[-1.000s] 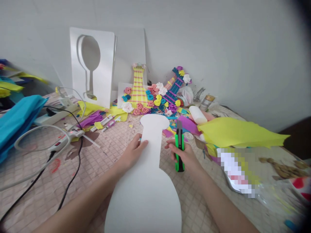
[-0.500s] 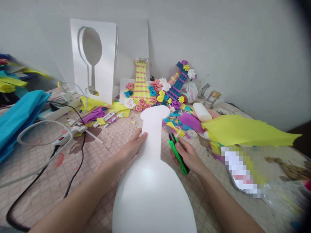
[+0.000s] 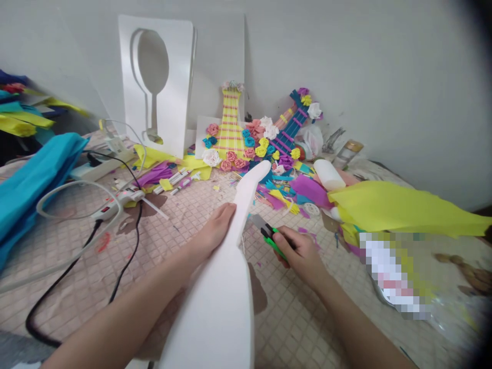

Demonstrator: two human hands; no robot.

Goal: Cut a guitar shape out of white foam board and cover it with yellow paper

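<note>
the white guitar-shaped board (image 3: 219, 297) is held tilted over the middle of the near edge of the desk (image 3: 307, 328), its neck toward the far edge. your left hand (image 3: 215, 229) has its fingers gripping the neck's left side; your right hand (image 3: 302, 251) has its fingers wrapped round a green and black cutter knife (image 3: 274, 243), blade out, near the neck but apart from it. the likely risk: with only one hand on it, the board could twist if your hold loosens, and a slip of the blade could nick the neck or your left fingers just across it. toward the left edge, the black cable (image 3: 138, 230) could snag your left forearm. no writing is readable: the jar (image 3: 351, 151) at the far edge is too small, and the flat item (image 3: 395, 277) toward the right edge is pixelated
</note>
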